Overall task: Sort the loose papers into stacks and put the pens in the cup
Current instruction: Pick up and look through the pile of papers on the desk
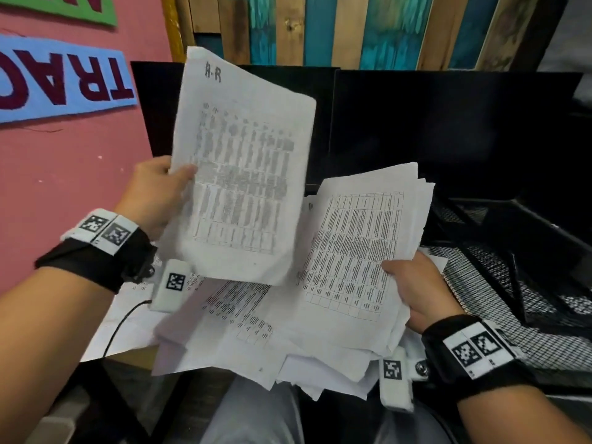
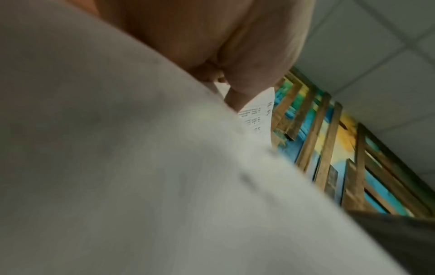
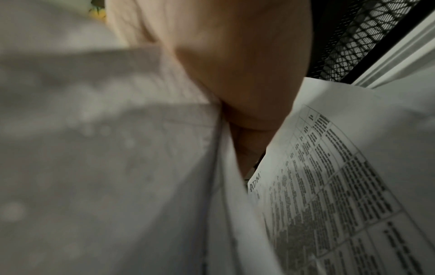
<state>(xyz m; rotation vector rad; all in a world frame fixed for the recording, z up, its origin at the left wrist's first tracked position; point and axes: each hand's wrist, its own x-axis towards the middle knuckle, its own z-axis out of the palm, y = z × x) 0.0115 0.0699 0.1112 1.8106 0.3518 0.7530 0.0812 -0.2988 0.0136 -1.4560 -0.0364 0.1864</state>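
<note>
Left hand (image 1: 153,193) lifts 1 sheet (image 1: 243,168); right hand (image 1: 416,290) holds paper bundle (image 1: 352,251)

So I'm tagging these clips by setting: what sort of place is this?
Probably a school or office desk: printed table sheets piled up, a black mesh paper tray, dark monitors, and felt lettering on a pink wall.
</note>
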